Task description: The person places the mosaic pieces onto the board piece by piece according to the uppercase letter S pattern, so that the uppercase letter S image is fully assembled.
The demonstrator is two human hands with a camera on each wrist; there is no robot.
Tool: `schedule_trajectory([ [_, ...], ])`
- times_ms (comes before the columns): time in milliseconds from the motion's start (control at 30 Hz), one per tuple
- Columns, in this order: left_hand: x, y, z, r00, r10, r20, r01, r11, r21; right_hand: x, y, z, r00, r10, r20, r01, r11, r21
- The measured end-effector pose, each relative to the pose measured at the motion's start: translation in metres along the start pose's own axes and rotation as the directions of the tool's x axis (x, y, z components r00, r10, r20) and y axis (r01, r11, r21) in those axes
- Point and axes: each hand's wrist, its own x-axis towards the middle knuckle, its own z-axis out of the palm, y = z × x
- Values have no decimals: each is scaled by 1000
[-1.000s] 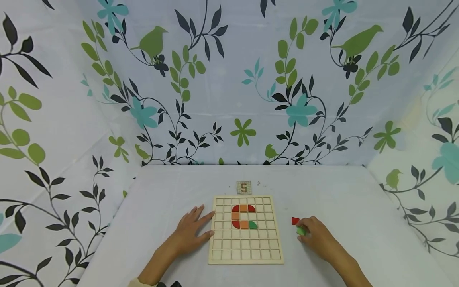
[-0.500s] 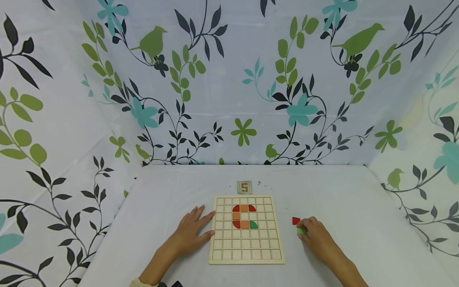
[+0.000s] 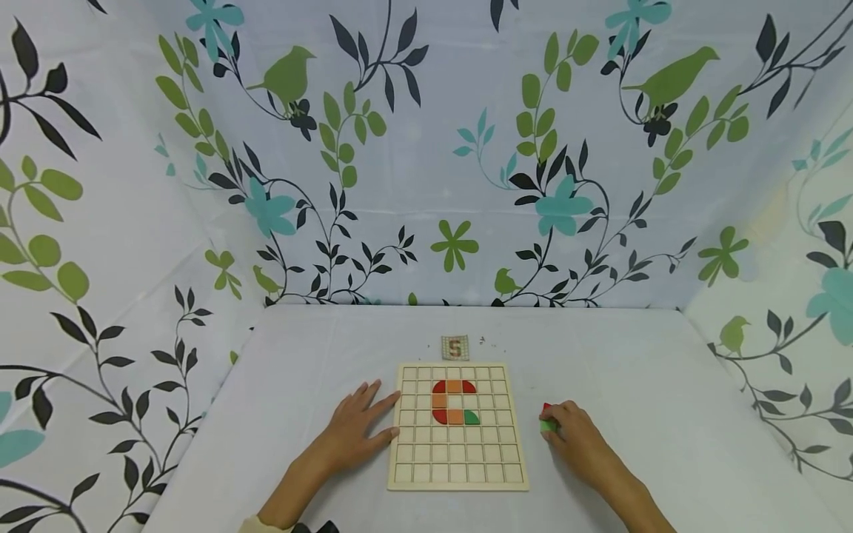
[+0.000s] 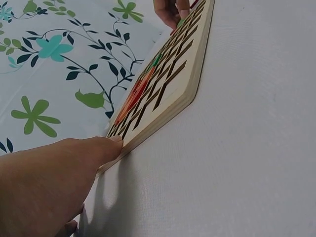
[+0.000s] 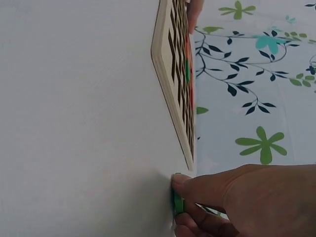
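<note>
Head view: the white worktop (image 3: 320, 340) carried a pale wooden grid board (image 3: 466, 454); the left hand (image 3: 355, 427), spread wide, touched its left edge, and off to its right, the right hand (image 3: 577, 433) pinched a small bright-green piece (image 3: 547, 426) just beside a red piece (image 3: 546, 406).

- Soft, even light falls on the flat white tabletop (image 3: 320, 348).
- Both wrist views look greyer and dimmer.
- Soft shadows (image 4: 116, 202) lie beside the bare left hand (image 4: 49, 182) and bare right hand (image 5: 256, 197).
- The small square tan card (image 3: 455, 348) near the tabletop's far edge looks fuzzy.
</note>
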Motion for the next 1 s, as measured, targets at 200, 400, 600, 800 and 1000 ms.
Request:
schedule_trajectory([
  [200, -1, 3, -1, 1000, -2, -5, 2, 1000, 4, 5, -16, 4, 1000, -17, 0, 17, 1000, -18],
  [400, -1, 2, 0, 1000, -2, 3, 2, 1000, 0, 15, -42, 17, 1000, -22, 9, 22, 1000, 9],
  [600, 0, 3, -1, 1000, 0, 0, 0, 1000, 0, 24, -61, 34, 988, -149, 46, 147, 988, 49],
  [800, 0, 2, 0, 1000, -10, 15, 10, 1000, 0, 25, -68, 47, 962, -263, 65, 257, 962, 88],
  [1000, 0, 2, -1, 1000, -14, 14, 14, 1000, 6, 23, -69, 52, 955, -293, 55, 290, 955, 59],
])
